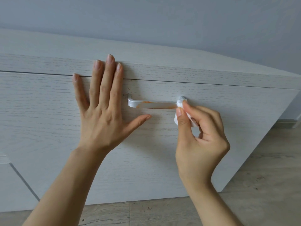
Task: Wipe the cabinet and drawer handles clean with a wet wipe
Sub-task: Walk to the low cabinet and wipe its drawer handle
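Right hand [200, 136] pinches wet wipe [180, 103] at handle [153, 105] right end, frame center; left hand [104, 101] spread flat bracing drawer [48, 111]. Drag wipe leftward firmly over the orange smear [156, 106].

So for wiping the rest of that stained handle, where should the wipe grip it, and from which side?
Best judged: wrap the wet wipe around the handle bar itself, coming from its right end, where the right hand already pinches the wipe. The bar stands off the drawer front, so fingers can likely close over and under it, then slide left along the orange smear.
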